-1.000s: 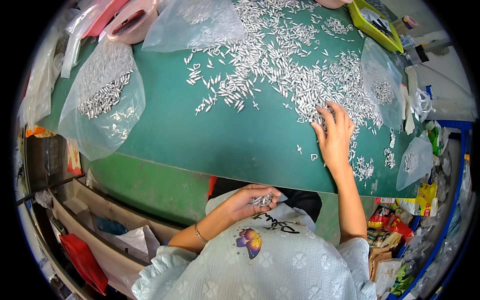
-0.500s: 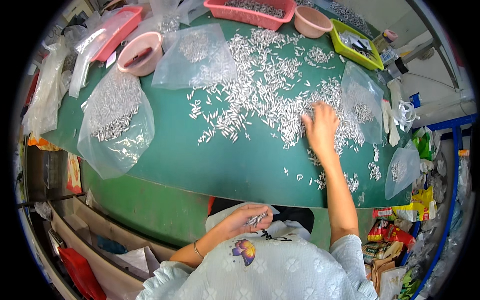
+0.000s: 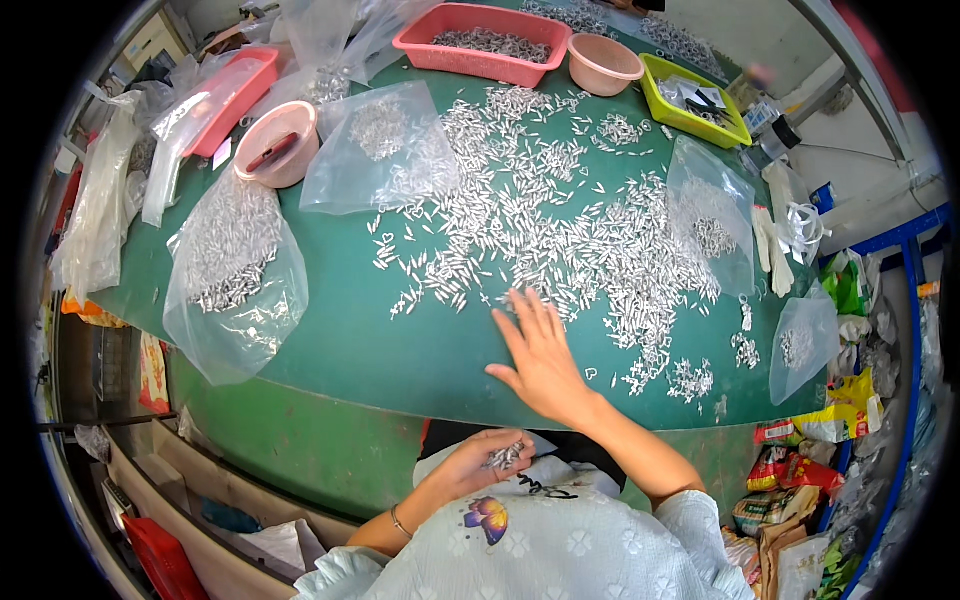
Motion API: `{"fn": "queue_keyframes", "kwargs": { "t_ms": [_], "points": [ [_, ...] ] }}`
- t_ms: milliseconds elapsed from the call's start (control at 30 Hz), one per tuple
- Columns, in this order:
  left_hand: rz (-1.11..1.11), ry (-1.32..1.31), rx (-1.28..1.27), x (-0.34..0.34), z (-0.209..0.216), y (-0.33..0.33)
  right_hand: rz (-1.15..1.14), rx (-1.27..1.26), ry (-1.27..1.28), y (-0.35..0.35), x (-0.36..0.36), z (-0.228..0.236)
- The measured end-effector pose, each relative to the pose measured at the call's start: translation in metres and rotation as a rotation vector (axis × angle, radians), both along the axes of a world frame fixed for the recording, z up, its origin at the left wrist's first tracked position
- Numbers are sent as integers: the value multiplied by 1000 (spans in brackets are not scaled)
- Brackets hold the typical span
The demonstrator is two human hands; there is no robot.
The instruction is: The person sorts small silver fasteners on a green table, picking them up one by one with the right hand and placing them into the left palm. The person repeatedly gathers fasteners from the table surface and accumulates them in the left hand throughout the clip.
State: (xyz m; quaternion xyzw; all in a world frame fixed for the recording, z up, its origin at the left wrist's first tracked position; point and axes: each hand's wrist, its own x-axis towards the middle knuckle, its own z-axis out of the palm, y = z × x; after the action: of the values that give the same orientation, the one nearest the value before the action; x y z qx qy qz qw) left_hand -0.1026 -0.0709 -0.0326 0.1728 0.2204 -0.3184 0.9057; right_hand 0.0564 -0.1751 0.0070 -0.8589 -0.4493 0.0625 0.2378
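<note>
Small silver metal pieces (image 3: 515, 215), mostly slim and pointed, lie spread in a wide heap on the green table (image 3: 420, 345). My right hand (image 3: 543, 360) is flat over the table at the heap's near edge, fingers spread, with nothing seen in it; its fingertips reach the closest pieces. In my lap, my left hand (image 3: 478, 462) is cupped palm up round a small pile of silver pieces (image 3: 506, 456). A small heart-shaped piece (image 3: 591, 374) lies right of my right hand, near little clusters of charms (image 3: 690, 380).
Clear plastic bags of silver pieces stand left (image 3: 235, 290), behind (image 3: 375, 150) and right (image 3: 710, 220) of the heap. Along the back are a pink tray (image 3: 415, 58), a pink bowl (image 3: 605, 68) and a green basket (image 3: 690, 125). White gloves (image 3: 770, 250) lie at the right edge.
My right hand has moved left and nearer to me, from the heap's right part to its front edge, and its fingers have spread. My left hand stays in my lap holding pieces.
</note>
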Motion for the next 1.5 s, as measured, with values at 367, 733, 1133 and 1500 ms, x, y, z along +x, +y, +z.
{"fn": "queue_keyframes", "kwargs": {
  "t_ms": [367, 733, 1133, 1500],
  "points": [
    [42, 79, 29, -8, -8, -6, -115, 194, 53, -29, 35, 11],
    [-22, -8, -93, -5, -18, -2, -129, 215, -158, -25, 25, 17],
    [41, 92, -73, 0, -18, -7, -54, 164, -73, -22, 17, -2],
    [82, 216, -67, 1, -21, -8, 88, 134, 93, -55, -22, 6]
  ]
}}
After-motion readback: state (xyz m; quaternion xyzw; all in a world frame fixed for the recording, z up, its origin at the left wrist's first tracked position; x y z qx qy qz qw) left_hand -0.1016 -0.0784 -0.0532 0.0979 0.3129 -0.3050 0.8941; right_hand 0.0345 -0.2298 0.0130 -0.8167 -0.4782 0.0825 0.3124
